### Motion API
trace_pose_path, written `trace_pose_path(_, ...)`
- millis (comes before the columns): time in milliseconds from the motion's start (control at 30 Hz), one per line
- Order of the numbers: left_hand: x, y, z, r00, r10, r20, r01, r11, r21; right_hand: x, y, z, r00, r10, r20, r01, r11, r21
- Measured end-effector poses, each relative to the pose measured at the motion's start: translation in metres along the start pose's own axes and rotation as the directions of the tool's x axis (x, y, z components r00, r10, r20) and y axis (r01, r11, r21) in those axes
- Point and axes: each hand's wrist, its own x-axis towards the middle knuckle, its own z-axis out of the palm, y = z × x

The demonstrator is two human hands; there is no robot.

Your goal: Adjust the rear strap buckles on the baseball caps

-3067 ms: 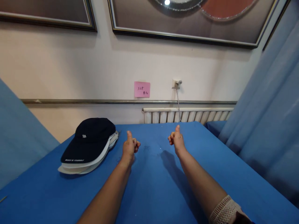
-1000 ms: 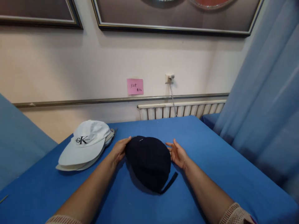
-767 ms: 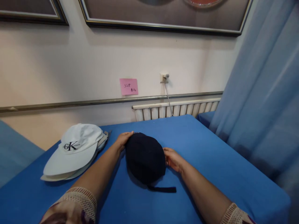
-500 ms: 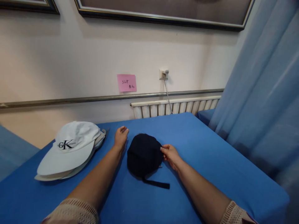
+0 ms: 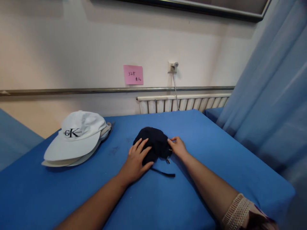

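Note:
A dark navy cap [image 5: 153, 137] lies on the blue-covered table in front of me, its crown toward me and partly dented. My left hand [image 5: 137, 158] rests on the cap's left side with fingers spread. Between thumb and fingers, my right hand [image 5: 177, 146] pinches the cap's right edge, just above a small metal buckle [image 5: 168, 160]. A loose dark strap [image 5: 164, 173] trails from the cap onto the cloth. The cap's brim is not visible.
To the left, a white cap [image 5: 81, 127] with black letters tops a stack of caps. Behind the table [image 5: 203, 204] are a radiator [image 5: 189, 103], a rail [image 5: 100, 90] and a plugged-in cord [image 5: 176, 89]. A blue curtain [image 5: 266, 89] hangs at the right.
My left hand has come from beside the cap onto its left side. The cap's crown has become more dented, and the right hand keeps its pinch. The view has tipped slightly downward.

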Motion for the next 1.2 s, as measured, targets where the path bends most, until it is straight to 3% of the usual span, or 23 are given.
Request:
trace_pose_path(167,0.025,-0.032,0.019,0.991,-0.119,-0.056,0.125,0.985,0.117,-0.004,-0.002,0.001,0.997,-0.081,0.002,0.080,0.992,-0.093)
trace_pose_path(333,0.034,-0.053,0.018,0.983,-0.168,-0.067,0.172,0.984,0.054,-0.016,-0.015,0.001,0.977,-0.205,0.054,0.210,0.971,-0.112)
trace_pose_path(400,0.033,-0.058,0.016,0.977,-0.191,-0.092,0.192,0.981,-0.005,-0.027,-0.024,0.001,0.948,-0.294,0.119,0.306,0.948,-0.093)
trace_pose_path(467,0.030,-0.061,0.013,0.968,-0.202,-0.147,0.193,0.978,-0.078,-0.040,-0.032,0.001,0.837,-0.486,0.251,0.516,0.854,-0.068)
trace_pose_path(533,0.027,-0.059,0.010,0.954,-0.206,-0.220,0.174,0.972,-0.156,-0.052,-0.037,0.002,0.684,-0.612,0.398,0.670,0.743,-0.009)
trace_pose_path(600,0.021,-0.053,0.006,0.944,-0.212,-0.251,0.152,0.959,-0.237,-0.059,-0.039,0.003,0.564,-0.653,0.505,0.741,0.671,0.040)
trace_pose_path(633,0.018,-0.048,0.005,0.946,-0.217,-0.241,0.147,0.949,-0.278,-0.061,-0.039,0.004,0.534,-0.653,0.536,0.752,0.657,0.051)
trace_pose_path(700,0.011,-0.034,0.002,0.961,-0.212,-0.176,0.142,0.928,-0.345,-0.061,-0.036,0.005,0.533,-0.629,0.565,0.744,0.667,0.041)
trace_pose_path(800,-0.003,-0.013,-0.004,0.992,-0.126,-0.025,0.109,0.927,-0.359,-0.059,-0.032,0.006,0.582,-0.569,0.581,0.697,0.717,0.004)
trace_pose_path(933,-0.021,0.001,-0.013,0.986,-0.006,0.168,0.059,0.948,-0.312,-0.058,-0.031,0.008,0.619,-0.516,0.592,0.681,0.728,-0.078)
trace_pose_path(1200,-0.020,-0.003,-0.008,0.976,0.044,0.215,0.018,0.961,-0.276,-0.061,-0.031,0.016,0.653,-0.509,0.562,0.701,0.686,-0.194)
